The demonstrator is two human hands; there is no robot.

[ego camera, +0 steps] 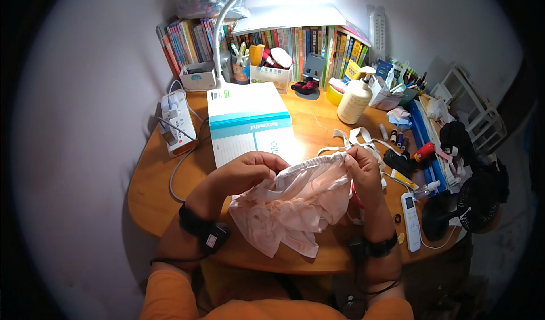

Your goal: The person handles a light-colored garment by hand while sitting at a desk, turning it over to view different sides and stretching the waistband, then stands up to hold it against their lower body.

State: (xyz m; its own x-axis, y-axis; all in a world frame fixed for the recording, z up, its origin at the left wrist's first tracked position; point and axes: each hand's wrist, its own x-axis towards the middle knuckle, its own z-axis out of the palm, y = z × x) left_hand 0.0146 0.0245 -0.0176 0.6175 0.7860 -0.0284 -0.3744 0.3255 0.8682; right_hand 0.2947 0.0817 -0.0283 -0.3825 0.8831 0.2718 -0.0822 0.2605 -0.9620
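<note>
My left hand (251, 171) pinches one end of the gathered elastic waistband of a pale pink fabric garment (298, 205). The other end of the waistband is gripped between thumb and fingers of my right hand (364, 169). Between the two hands the waistband is held up, and the thin cloth hangs below it over the front of the wooden desk. Behind the garment, a white and teal notebook (251, 120) lies on the desk, partly covered. White elastic strips (362, 137) lie just behind my right hand.
A white power strip (181, 124) is at the left. A desk lamp (218, 43) arches before rows of books (315, 43). A pump bottle (354, 101), thread spools (400, 139), a remote control (410, 226) and a small black fan (472, 205) stand or lie to the right.
</note>
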